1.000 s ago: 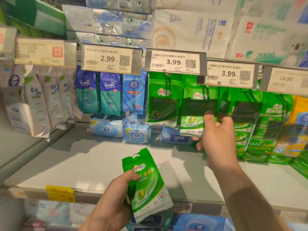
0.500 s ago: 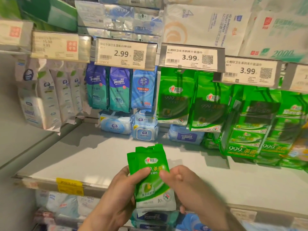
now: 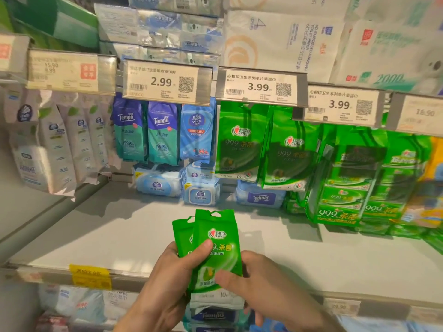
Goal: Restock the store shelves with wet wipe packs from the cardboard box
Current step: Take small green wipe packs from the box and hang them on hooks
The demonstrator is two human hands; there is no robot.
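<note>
Two flat green plastic wet wipe packs (image 3: 215, 245), overlapped and upright above the grey shelf (image 3: 119, 236); left hand (image 3: 172, 281) grips them, right hand (image 3: 261, 281) pinches the front pack's lower edge.

Pale grey shelf (image 3: 119, 236), bare toward 6 o'clock. Along its back at 12: two light-blue wipe tubs (image 3: 177, 185), upside-down Tempo pack (image 3: 260, 195). Green multipacks (image 3: 340, 207) at 3.
</note>
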